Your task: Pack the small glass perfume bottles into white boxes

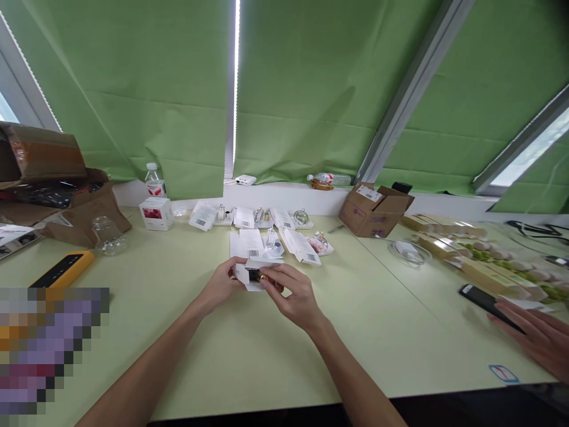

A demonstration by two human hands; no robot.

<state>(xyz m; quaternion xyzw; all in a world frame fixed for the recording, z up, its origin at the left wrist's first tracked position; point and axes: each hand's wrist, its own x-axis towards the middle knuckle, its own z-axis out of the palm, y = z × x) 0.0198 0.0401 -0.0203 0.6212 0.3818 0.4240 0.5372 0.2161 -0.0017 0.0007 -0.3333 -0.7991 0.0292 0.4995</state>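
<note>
My left hand (221,283) is closed around the side of a small white carton (242,274), whose flaps stand open above the table. At the carton's open end, my right hand (291,292) pinches a small perfume bottle (263,277) with a gold-coloured part; my fingers hide most of it. Just beyond my hands, several little perfume bottles lie with opened white cartons. Among them are a round pink one (318,243), a round clear one (301,217) and a clear one (271,239) directly ahead.
A brown cardboard box (372,210) stands at the back right, a white box (156,213) at the back left. Left lies a yellow-and-black device (66,270). Another person's hand (533,332) touches a black phone-like object (486,302) near yellow packs (493,276).
</note>
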